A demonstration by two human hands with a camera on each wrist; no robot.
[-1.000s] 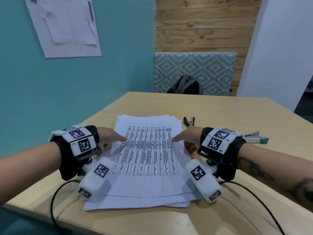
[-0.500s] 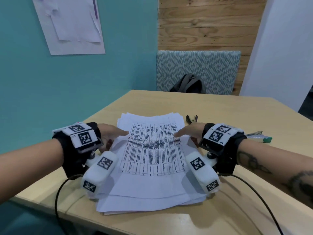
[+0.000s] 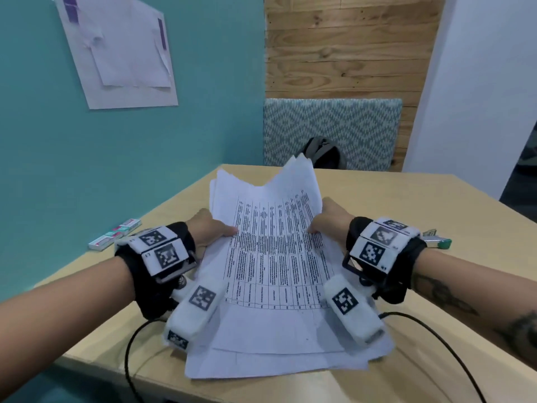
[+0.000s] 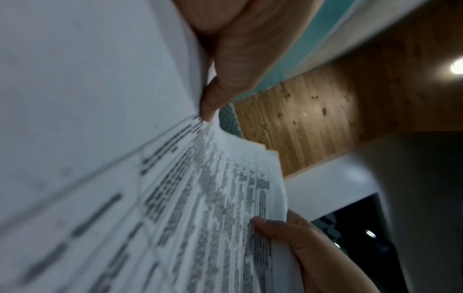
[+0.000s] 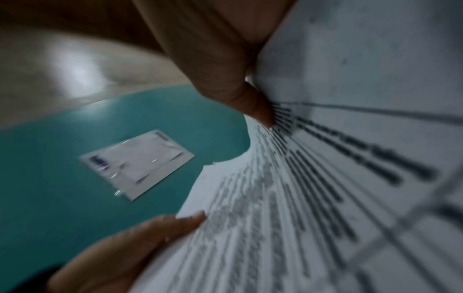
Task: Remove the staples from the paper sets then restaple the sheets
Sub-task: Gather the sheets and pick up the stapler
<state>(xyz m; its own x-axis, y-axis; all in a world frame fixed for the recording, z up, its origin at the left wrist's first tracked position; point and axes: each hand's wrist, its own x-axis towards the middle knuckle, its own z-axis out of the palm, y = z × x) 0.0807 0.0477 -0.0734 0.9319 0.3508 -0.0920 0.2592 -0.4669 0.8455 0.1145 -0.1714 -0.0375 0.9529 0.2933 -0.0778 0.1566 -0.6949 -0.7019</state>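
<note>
A stack of printed sheets (image 3: 273,257) with a table of text is tilted up off the wooden table (image 3: 406,199), its far edge raised and its near edge low by the front. My left hand (image 3: 210,231) grips the stack's left edge, thumb on top. On the opposite edge my right hand (image 3: 328,219) grips it the same way. Both wrist views show the paper (image 4: 125,178) (image 5: 325,198) bowed between a thumb and the fingers beneath. A stapler (image 3: 437,241) with a green end lies right of my right wrist.
Small boxes of staples (image 3: 114,234) lie at the table's left edge by the teal wall. A patterned chair with a dark bag (image 3: 322,151) stands beyond the far edge. Black cables (image 3: 453,353) trail from both wrists over the near edge.
The stack lay flat under my fingertips a second ago. Both hands have gripped its sides and lifted its far end upward, bowing the sheets.
</note>
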